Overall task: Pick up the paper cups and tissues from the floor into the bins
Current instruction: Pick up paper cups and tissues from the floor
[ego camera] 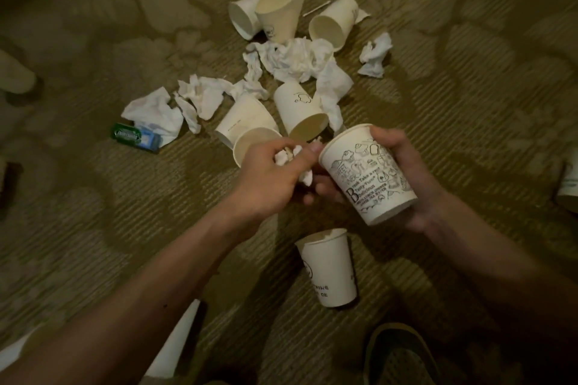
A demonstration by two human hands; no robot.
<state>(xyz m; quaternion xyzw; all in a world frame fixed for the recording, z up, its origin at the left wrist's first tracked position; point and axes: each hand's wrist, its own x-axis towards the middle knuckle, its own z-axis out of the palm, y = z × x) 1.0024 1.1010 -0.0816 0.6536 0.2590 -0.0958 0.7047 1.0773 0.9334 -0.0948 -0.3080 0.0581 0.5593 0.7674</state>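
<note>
Head view: pinching a crumpled tissue (pixel 286 158) in the left grip (pixel 266 180), beside, perhaps touching, the mouth of the printed paper cup (pixel 366 180); curling the right grip (pixel 406 167) round that cup, angling its long axis toward the tissue.

At centre right of the frame the right hand (pixel 409 175) grips a printed paper cup (pixel 366 178), tilted. Just left of its mouth the left hand (pixel 266 181) pinches a crumpled tissue (pixel 285 157). More cups (pixel 300 106) and tissues (pixel 294 59) litter the carpet (pixel 93 228) above.
</note>
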